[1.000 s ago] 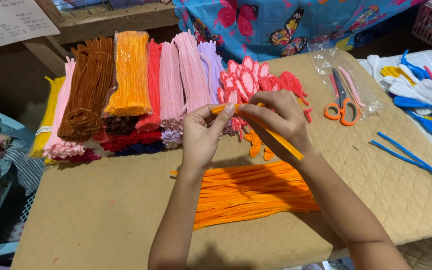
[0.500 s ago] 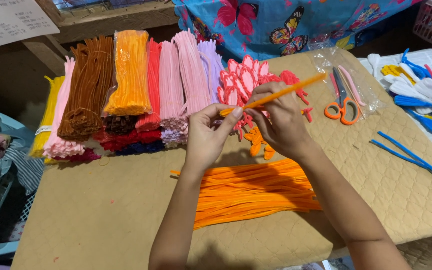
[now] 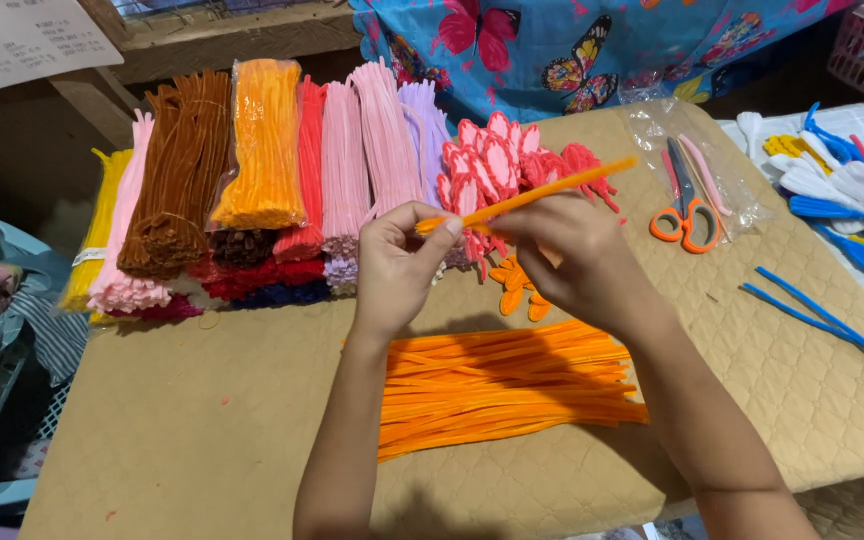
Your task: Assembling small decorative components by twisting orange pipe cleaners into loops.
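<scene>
Brown quilted matting (image 3: 202, 420) covers the work table under my arms, and a blue cloth printed with butterflies (image 3: 572, 50) hangs along the far edge. Between my two hands, lifted above the table, I hold one orange pipe cleaner (image 3: 542, 192); it slants up to the right, its far end poking out past my right hand. My left hand (image 3: 397, 265) pinches its near end between thumb and fingertips, pressed tight on the fuzzy stem. My right hand (image 3: 572, 260) is curled over the middle of the same stem, fingers closed around it, though the back of the hand hides just how the fingertips sit.

Below my wrists lies a loose pile of orange pipe cleaners (image 3: 507, 385), spread flat on the matting. Behind my hands, bundles of pipe cleaners stand side by side: yellow (image 3: 97, 230), light pink (image 3: 127, 250), brown (image 3: 177, 170), an orange bundle in a clear wrapper (image 3: 264, 145), red (image 3: 307, 170), pink (image 3: 362, 140) and lilac (image 3: 422, 125). Just beyond my fingers are red-and-pink petal shapes (image 3: 497, 160) and small orange bent shapes (image 3: 514, 285). To the right, orange-handled scissors (image 3: 687, 205) rest on a clear plastic bag, two blue pipe cleaners (image 3: 817, 315) lie on the matting, and white and blue shapes (image 3: 842, 185) sit near the table corner.
</scene>
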